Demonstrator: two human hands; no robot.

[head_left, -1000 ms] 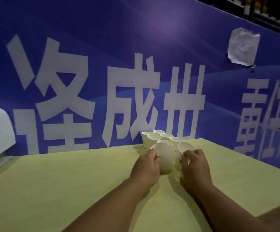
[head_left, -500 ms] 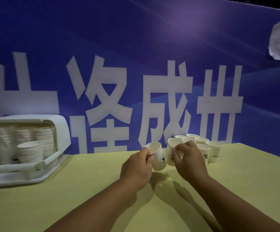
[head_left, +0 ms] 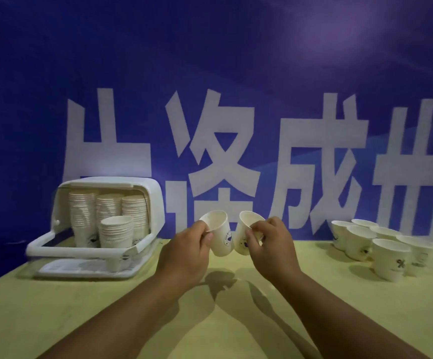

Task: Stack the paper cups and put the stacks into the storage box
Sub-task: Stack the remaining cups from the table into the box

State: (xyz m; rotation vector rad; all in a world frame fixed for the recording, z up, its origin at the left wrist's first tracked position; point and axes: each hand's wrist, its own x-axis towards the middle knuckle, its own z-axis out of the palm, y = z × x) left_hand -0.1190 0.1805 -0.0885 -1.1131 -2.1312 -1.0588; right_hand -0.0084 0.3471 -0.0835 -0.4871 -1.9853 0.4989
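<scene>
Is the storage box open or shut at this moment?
Open. The storage box has its front cover swung down low, and the cup stacks inside stand exposed in the wide opening.

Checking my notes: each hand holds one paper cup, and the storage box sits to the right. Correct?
No: the head view shows the storage box on the left. The left hand and right hand do each hold one paper cup.

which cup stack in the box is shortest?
The front stack, standing alone ahead of the three back stacks in the storage box. Its top rim sits well below theirs.
</scene>
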